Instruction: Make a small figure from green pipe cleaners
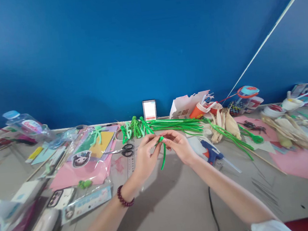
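**Green strip (pixel 163 157) pinched mid-frame, clutter all round**

The fingers of the left hand (pixel 144 156) and right hand (pixel 182 147) are closed on its bunched top, the tail hanging down at frame centre. Just beyond, a bundle of green stems (pixel 177 125) blocks the way to the wall (pixel 146 49). Scissors (pixel 124 150) lie near on the left, a blue glue gun (pixel 213 151) on the right. A black cable (pixel 212 205) crosses the bench (pixel 169 215), lower centre; a clear bottle (pixel 27 125) tilts far left.
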A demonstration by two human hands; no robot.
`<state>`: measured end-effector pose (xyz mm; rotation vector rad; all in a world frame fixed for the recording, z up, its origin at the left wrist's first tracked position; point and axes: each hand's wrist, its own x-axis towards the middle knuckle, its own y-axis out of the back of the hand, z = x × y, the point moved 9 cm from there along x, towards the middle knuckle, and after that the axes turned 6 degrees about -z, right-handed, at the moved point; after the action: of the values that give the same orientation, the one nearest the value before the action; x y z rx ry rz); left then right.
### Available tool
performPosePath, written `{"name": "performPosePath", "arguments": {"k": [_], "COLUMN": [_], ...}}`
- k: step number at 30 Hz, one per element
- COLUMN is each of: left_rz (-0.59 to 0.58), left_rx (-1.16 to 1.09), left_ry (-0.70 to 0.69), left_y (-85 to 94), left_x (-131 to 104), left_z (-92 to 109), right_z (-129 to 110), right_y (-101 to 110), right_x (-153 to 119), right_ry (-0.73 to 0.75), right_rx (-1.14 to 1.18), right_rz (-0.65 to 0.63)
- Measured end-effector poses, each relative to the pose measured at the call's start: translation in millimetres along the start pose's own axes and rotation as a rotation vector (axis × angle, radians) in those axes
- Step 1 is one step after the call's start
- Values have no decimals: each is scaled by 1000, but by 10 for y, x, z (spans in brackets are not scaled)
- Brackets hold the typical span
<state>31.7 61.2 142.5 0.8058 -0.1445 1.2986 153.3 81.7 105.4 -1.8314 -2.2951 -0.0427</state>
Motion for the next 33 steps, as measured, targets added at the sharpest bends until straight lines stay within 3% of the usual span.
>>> {"name": "performPosePath", "arguments": {"k": [4, 9, 13, 18, 26, 33], "left_rz": [45, 62, 63, 78, -167, -174], "left_rx": [-108, -425, -568, -582, -621, -636], "left_ry": [75, 309, 345, 384, 500, 537], "left_y": [30, -49, -95, -81, -325, -347], "left_x": [-3, -33, -26, -32, -57, -89], "left_z": [-119, -367, -402, -436, -480, -529], "right_z": [-1, -1, 3, 28, 48, 63], "right_y": [-29, -4, 22, 41, 118, 68], "right_x": [17, 20, 18, 20, 25, 27], "right_ry": [4, 24, 35, -7, -91, -108], "right_rx": [-23, -85, -94, -47, 63, -2], "right_rz": [-53, -31, 5, 22, 81, -13]}}
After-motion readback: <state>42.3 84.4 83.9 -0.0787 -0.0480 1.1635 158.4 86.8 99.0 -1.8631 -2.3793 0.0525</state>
